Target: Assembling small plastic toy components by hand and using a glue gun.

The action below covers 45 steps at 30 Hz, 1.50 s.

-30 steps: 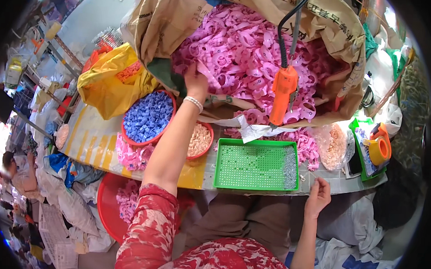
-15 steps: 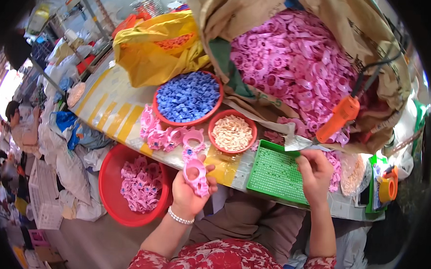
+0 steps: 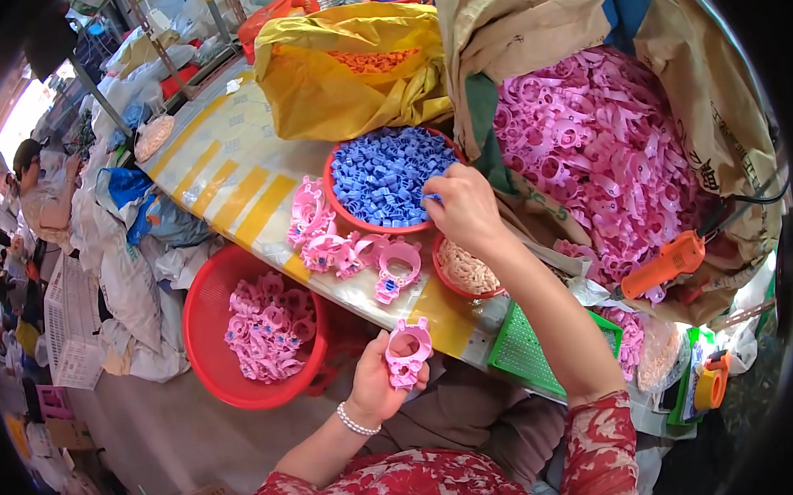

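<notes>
My left hand (image 3: 378, 384) is closed around a pink plastic ring-shaped part (image 3: 415, 369), held up in front of the table edge. At the blue bits' red bowl (image 3: 330, 192), my right hand (image 3: 465, 206) has its fingertips pinched on a small blue plastic piece (image 3: 431, 197). Many similar blue pieces (image 3: 378, 171) fill that bowl. A pink part with a blue bit on it (image 3: 388, 288) lies on the table beside several more pink parts (image 3: 325, 251). Partly behind my right forearm is a smaller red bowl of pale pieces (image 3: 466, 270).
A large brown sack (image 3: 512, 31) holds heaped pink parts; an orange-handled corded tool (image 3: 666, 264) rests by it. The green perforated tray (image 3: 523, 343) lies under my right forearm. A red basin (image 3: 192, 336) of pink parts sits lower left, a yellow sack (image 3: 314, 98) behind.
My right hand has gone from above the green tray to the bowl of blue pieces and pinches one. My left hand still holds the pink part. The whole view has shifted somewhat.
</notes>
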Tool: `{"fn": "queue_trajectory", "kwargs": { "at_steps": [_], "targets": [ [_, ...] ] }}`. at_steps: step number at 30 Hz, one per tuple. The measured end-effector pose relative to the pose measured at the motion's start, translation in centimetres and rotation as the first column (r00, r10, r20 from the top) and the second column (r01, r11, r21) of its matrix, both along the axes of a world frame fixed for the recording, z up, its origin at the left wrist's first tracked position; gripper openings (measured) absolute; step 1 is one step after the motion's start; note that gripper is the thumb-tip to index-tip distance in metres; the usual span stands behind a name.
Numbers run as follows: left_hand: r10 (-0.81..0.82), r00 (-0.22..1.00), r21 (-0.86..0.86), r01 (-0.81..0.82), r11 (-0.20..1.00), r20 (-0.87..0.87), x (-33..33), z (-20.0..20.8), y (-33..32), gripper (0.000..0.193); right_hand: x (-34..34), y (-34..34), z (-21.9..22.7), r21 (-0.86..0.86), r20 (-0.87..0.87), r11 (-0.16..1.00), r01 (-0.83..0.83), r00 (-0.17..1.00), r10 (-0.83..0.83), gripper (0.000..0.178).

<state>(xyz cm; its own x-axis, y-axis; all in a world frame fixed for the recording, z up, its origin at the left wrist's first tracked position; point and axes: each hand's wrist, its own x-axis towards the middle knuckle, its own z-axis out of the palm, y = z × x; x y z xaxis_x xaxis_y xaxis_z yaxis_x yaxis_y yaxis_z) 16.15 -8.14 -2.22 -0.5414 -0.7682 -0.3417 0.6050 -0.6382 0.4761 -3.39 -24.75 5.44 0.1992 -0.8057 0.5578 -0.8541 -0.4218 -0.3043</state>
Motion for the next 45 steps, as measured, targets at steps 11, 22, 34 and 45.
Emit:
{"fn": "queue_trajectory", "kwargs": {
  "at_steps": [11, 22, 34, 45],
  "targets": [
    [0.012, 0.991, 0.074, -0.002, 0.997, -0.133, -0.6, 1.0, -1.3, 0.05, 0.0, -4.9, -1.6, -0.134, -0.388, 0.986, -0.096, 0.921, 0.037, 0.005],
    [-0.007, 0.994, 0.083, 0.016, 0.996, -0.11, -2.9, 0.3, -0.5, 0.053, -2.6, 8.9, 1.3, 0.262, 0.663, 0.958, -0.118, 0.744, -0.09, 0.014],
    [0.065, 0.997, -0.147, -0.058, 0.987, 0.043, -8.9, 1.1, 3.0, 0.051, -0.2, 25.8, -2.1, 0.165, 0.537, 0.976, 0.139, 0.818, -0.207, 0.022],
    [-0.004, 0.999, -0.277, 0.013, 0.961, 0.032, -10.4, 2.5, 5.5, 0.05, -1.3, 27.9, -3.1, 0.145, 0.344, 0.942, 0.303, 0.877, -0.335, 0.041]
  ]
}}
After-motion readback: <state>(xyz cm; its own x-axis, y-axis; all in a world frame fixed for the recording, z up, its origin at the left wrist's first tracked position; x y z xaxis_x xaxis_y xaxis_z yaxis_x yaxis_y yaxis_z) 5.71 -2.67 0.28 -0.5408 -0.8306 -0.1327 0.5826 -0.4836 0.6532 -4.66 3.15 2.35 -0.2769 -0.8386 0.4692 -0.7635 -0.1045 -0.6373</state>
